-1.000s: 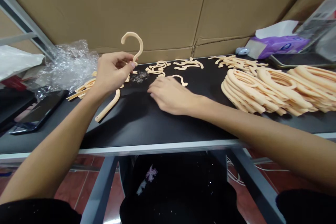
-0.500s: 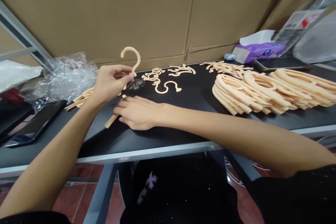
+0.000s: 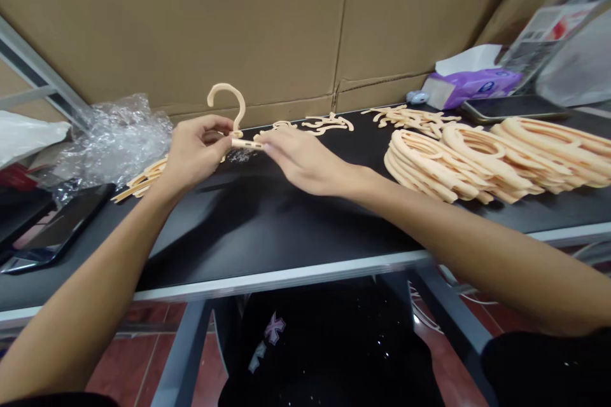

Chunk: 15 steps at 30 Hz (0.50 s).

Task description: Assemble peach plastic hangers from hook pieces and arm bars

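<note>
My left hand [image 3: 198, 146] pinches the base of a cream hanger hook [image 3: 233, 98], which stands upright with its curve at the top. My right hand [image 3: 305, 159] closes its fingertips on the right end of a short, flat cream bar [image 3: 247, 144] with small slots in it. The bar's left end meets the left fingertips just below the hook's base; whether the two pieces are joined, I cannot tell. Behind the right hand lie loose curved cream pieces [image 3: 329, 123], partly hidden by it. Slim cream strips [image 3: 143, 179] lie left of my left wrist.
Stacked cream hanger parts [image 3: 429, 165] fill the right side of the black table [image 3: 286, 229], with a pile of thin pieces [image 3: 410, 119] behind them. A purple tissue pack [image 3: 477, 86] and a phone [image 3: 515, 108] sit back right. Crumpled clear plastic [image 3: 119, 140] and another phone [image 3: 62, 226] are at left.
My right hand has lifted the cream bar off the table and brought it up beside the hook. The left hand keeps hold of the hook, nearly in place.
</note>
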Tool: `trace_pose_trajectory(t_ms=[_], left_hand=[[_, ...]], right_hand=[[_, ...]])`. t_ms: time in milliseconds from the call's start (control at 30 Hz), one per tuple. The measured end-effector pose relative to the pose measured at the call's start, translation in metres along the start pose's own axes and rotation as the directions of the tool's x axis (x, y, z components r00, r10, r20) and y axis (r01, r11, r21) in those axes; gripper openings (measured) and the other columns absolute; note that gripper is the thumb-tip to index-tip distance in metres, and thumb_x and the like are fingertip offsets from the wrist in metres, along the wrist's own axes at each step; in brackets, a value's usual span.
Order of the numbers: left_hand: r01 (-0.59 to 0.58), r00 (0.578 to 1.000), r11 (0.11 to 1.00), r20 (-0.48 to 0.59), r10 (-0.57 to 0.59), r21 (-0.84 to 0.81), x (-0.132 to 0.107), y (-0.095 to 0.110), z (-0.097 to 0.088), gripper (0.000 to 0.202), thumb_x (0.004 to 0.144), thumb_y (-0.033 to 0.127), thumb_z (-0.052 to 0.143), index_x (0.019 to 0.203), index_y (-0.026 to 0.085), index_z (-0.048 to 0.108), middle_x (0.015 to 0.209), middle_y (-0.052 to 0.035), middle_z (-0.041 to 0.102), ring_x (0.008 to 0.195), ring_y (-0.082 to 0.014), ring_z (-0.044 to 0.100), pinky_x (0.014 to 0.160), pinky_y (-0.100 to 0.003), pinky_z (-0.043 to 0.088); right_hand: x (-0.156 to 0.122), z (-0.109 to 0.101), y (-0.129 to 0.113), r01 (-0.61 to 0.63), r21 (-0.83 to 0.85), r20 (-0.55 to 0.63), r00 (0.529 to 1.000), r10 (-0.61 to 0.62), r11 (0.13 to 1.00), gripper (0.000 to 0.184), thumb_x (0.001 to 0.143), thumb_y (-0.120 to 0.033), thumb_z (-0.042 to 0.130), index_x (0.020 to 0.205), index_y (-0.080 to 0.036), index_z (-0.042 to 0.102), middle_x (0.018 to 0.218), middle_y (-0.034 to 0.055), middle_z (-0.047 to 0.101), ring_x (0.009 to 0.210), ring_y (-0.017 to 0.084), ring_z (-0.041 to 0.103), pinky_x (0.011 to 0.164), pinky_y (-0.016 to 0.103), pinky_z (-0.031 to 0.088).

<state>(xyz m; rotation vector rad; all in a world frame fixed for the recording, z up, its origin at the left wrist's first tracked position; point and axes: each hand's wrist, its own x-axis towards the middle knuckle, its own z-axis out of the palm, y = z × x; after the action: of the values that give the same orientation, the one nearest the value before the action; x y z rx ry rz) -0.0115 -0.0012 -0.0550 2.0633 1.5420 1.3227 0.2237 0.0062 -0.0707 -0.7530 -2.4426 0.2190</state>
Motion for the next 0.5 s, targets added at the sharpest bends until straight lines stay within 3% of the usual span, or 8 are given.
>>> trace_pose_trajectory(t_ms=[67, 200, 400, 500], left_hand=[[0.010, 0.999, 1.000, 0.048, -0.009, -0.021, -0.002, 0.002, 0.004, 0.027, 0.078, 0.037, 0.079, 0.098, 0.019, 0.076, 0.100, -0.0105, 0.083, 0.092, -0.0277, 0.081, 0.091, -0.043, 0.068], [0.007, 0.987, 0.997, 0.161, 0.005, -0.073, -0.009, 0.008, 0.016, 0.028, 0.079, 0.041, 0.080, 0.095, 0.020, 0.075, 0.094, -0.0084, 0.082, 0.089, -0.0274, 0.082, 0.088, -0.040, 0.068], [-0.007, 0.977, 0.998, 0.210, 0.019, -0.054, -0.016, 0.016, 0.023, 0.027, 0.078, 0.039, 0.077, 0.094, 0.018, 0.077, 0.092, -0.0077, 0.082, 0.088, -0.0253, 0.081, 0.085, -0.035, 0.066], [-0.010, 0.976, 0.999, 0.219, 0.018, -0.038, -0.015, 0.016, 0.023, 0.029, 0.077, 0.040, 0.078, 0.095, 0.017, 0.079, 0.093, -0.0075, 0.083, 0.087, -0.0240, 0.080, 0.085, -0.034, 0.065]], right_hand=[[0.005, -0.005, 0.003, -0.111, 0.179, -0.075, 0.989, 0.126, 0.978, 0.039, 0.114, -0.030, 0.036, 0.132, -0.017, 0.068, 0.119, 0.0090, 0.073, 0.109, 0.021, 0.063, 0.097, 0.032, 0.045], [0.012, -0.007, 0.011, -0.242, 0.397, -0.094, 0.949, 0.301, 0.886, 0.032, 0.112, -0.036, 0.048, 0.115, -0.015, 0.072, 0.099, 0.0036, 0.073, 0.090, 0.016, 0.064, 0.079, 0.026, 0.048], [0.015, -0.005, 0.032, -0.201, 0.474, -0.259, 0.899, 0.354, 0.857, 0.032, 0.109, -0.047, 0.057, 0.100, -0.020, 0.070, 0.078, -0.0006, 0.065, 0.078, 0.016, 0.065, 0.077, 0.028, 0.055], [0.016, -0.002, 0.039, -0.204, 0.560, -0.241, 0.887, 0.393, 0.803, 0.027, 0.107, -0.041, 0.062, 0.090, -0.020, 0.065, 0.074, 0.0001, 0.066, 0.067, 0.015, 0.067, 0.074, 0.031, 0.060]])
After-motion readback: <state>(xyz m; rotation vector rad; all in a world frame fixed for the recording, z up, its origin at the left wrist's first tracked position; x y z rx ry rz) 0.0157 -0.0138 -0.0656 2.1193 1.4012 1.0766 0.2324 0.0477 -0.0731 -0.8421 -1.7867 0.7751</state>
